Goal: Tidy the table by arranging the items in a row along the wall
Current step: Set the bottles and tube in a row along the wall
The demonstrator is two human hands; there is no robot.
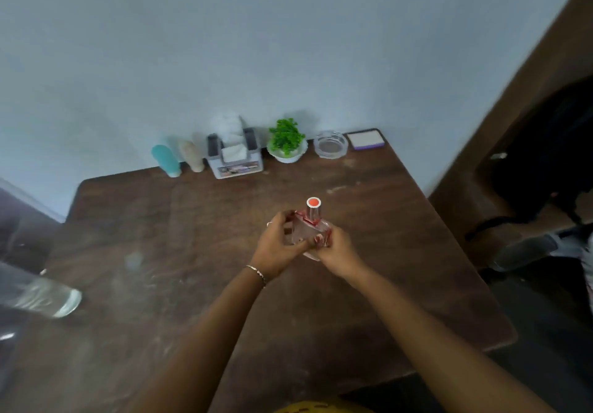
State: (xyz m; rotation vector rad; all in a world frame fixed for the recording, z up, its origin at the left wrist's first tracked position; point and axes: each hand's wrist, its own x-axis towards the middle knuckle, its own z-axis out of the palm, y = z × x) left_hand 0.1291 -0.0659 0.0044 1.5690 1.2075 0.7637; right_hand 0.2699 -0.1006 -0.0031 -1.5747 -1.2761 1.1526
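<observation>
Over the middle of the brown wooden table (192,252), a clear perfume bottle (305,228) with red trim and a red-topped silver cap is held between both my hands. My left hand (277,246) grips its left side and my right hand (337,247) its right side. Along the wall stand a teal tube (166,160), a beige tube (192,155), a tissue holder (235,156), a small green plant in a white pot (286,141), a glass ashtray (330,144) and a white pad with a purple edge (365,139).
A clear plastic bottle (38,294) lies at the table's left edge. To the right of the table, a dark bag (545,156) rests on the floor near a brown door frame. The wall runs along the table's far edge.
</observation>
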